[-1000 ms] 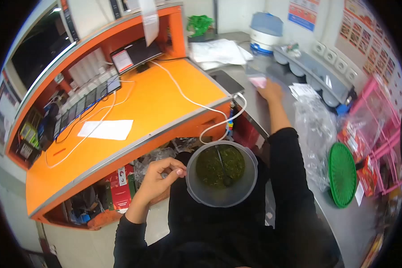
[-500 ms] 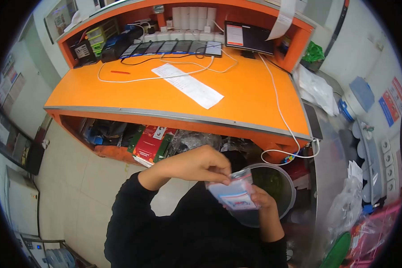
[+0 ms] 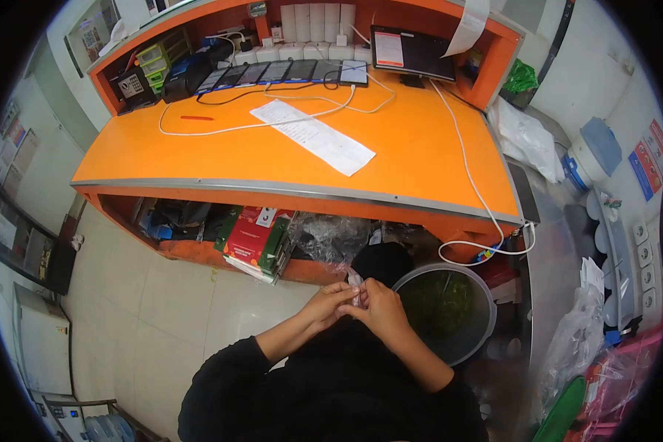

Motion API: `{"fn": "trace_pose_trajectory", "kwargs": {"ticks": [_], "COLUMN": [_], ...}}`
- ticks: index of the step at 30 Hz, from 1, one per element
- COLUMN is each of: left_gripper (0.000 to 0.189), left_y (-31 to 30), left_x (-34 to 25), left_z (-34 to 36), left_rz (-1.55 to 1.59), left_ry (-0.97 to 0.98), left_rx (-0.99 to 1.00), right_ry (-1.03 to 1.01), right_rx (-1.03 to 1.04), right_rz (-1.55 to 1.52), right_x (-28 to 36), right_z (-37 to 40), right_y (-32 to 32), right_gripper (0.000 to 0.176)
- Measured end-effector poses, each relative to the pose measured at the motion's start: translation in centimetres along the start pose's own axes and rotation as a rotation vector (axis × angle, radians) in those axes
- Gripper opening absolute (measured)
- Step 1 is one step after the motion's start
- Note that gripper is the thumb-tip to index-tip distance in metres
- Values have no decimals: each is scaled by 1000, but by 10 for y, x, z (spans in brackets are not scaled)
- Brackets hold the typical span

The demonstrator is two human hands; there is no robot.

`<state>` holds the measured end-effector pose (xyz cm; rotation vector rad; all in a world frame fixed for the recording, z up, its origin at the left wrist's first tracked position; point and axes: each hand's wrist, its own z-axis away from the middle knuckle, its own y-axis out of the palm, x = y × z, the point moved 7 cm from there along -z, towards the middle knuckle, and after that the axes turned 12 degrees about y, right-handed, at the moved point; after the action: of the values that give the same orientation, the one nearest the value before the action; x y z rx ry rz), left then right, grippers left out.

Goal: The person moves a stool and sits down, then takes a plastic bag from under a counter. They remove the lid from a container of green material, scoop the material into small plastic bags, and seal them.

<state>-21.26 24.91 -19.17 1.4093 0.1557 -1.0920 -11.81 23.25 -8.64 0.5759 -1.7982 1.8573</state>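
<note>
A small clear plastic packet is pinched between both hands, seen nearly edge-on over the dark-clothed lap. My left hand grips it from the left, fingers closed. From the right, my right hand holds the same packet, thumb and fingers pressed together. The two hands almost touch, and the fingers hide much of the packet. Just right of them stands a round grey tub with something green inside.
An orange desk spans the front, bearing a long paper, a red pen, cables, a row of phones and a monitor. Under it lie red and green booklets. Plastic bags hang at the right.
The packet has turned from showing its printed face to nearly edge-on. My left hand has moved lower, and my right hand has moved left and up, so both now meet at the packet.
</note>
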Motion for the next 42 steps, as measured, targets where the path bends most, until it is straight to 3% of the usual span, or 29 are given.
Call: {"fn": "trace_pose_trajectory", "kwargs": {"ticks": [2,5,10,12,13,16,18,21,22,25,27,28,31,33,34,36,37,39,41,42], "left_gripper": [11,10,12,12,12,12,12,10,9,8,7,7,9,49,60,67,58,51,49,49], "left_y": [5,0,17,21,20,33,33,70,64,45,42,53,86,84,82,77,82,95,107,113], "left_x": [1,-1,-17,-20,-22,-38,-51,-82,-76,-54,-45,-50,-69,-107,-122,-138,-135,-136,-129,-127], "left_z": [1,-3,-5,-4,-1,7,4,17,13,2,3,9,31,47,40,25,21,27,21,16], "left_rz": [-15,-77,-451,-612,-616,-589,-633,-1050,-901,-569,-500,-725,-922,-1070,-767,-579,-554,-781,-743,-722], "left_ry": [-7,-15,200,296,304,354,383,856,788,644,617,740,1005,1259,1199,1082,979,999,1110,1163], "left_rx": [-49,39,126,205,171,69,68,69,26,-77,-114,-78,50,-230,-257,-101,9,-143,-102,-82], "right_ry": [92,177,137,124,115,-71,-56,-116,-152,-81,-63,-47,-98,-244,-220,-268,-286,-168,-45,-65], "right_rx": [168,429,128,-121,-248,-325,-277,-240,-235,73,20,6,-102,-245,-170,-84,-50,-27,18,-18], "right_rz": [-395,-917,-313,-226,-182,-50,19,-22,-63,-69,-60,-58,-210,-347,-459,-489,-501,-649,-899,-754], "right_x": [-27,-42,-36,-47,-49,-16,-10,-5,-2,-10,-17,-19,-11,10,14,27,29,14,-2,-9], "right_z": [-9,-14,-16,-24,-27,-15,-16,-25,-24,-25,-25,-26,-24,-6,1,8,11,6,4,2], "right_y": [20,25,4,-20,-31,-49,-62,-66,-64,-35,-24,-21,-36,-73,-83,-96,-99,-90,-85,-86], "right_gripper": [18,9,4,3,3,4,5,16,19,29,32,32,33,32,31,34,35,43,47,50]}}
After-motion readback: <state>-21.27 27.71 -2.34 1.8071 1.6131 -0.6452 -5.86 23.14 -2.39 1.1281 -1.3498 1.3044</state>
